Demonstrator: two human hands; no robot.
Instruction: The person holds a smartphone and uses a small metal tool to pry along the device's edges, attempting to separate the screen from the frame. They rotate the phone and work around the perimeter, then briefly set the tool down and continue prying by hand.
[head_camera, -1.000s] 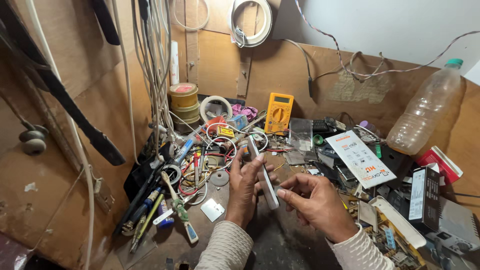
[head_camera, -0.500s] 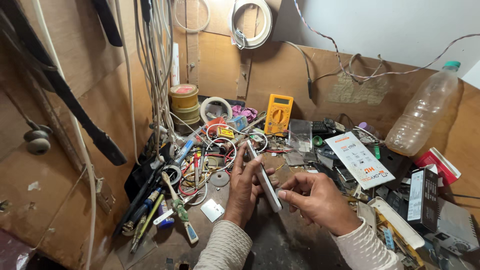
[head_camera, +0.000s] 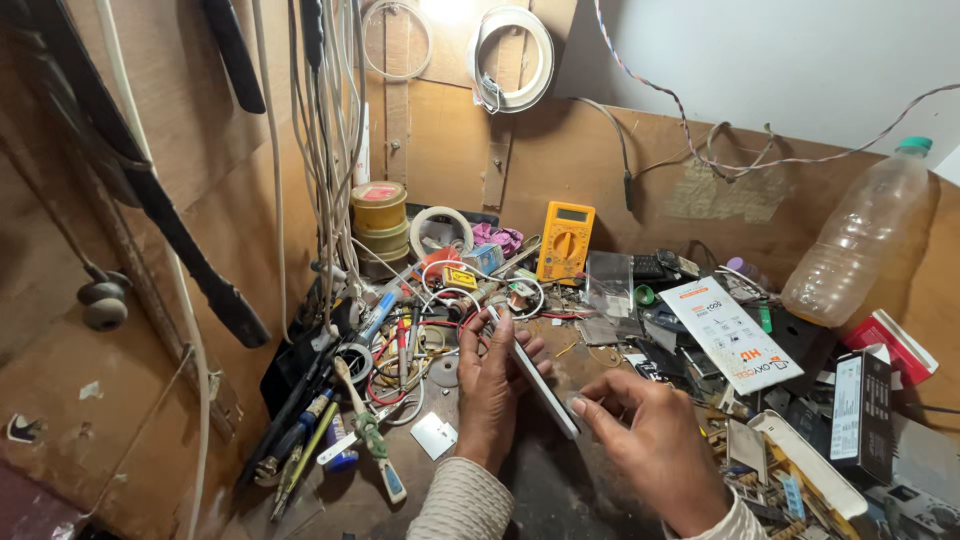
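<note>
My left hand (head_camera: 492, 392) grips a slim white phone (head_camera: 535, 377) held on edge over the cluttered workbench, fingers wrapped around its far side. My right hand (head_camera: 652, 446) pinches the phone's near lower corner with thumb and fingertips. Both hands meet at the lower middle of the head view, and the phone's face is turned away.
A yellow multimeter (head_camera: 565, 241) stands at the back. Tape rolls (head_camera: 380, 217), tangled wires and screwdrivers (head_camera: 366, 430) lie to the left. A clear plastic bottle (head_camera: 862, 240), a white leaflet (head_camera: 728, 334) and small boxes (head_camera: 862, 400) crowd the right. Cables hang down the wooden wall (head_camera: 330, 120).
My right hand has shifted slightly along the phone's lower end. The left hand keeps its hold in nearly the same place.
</note>
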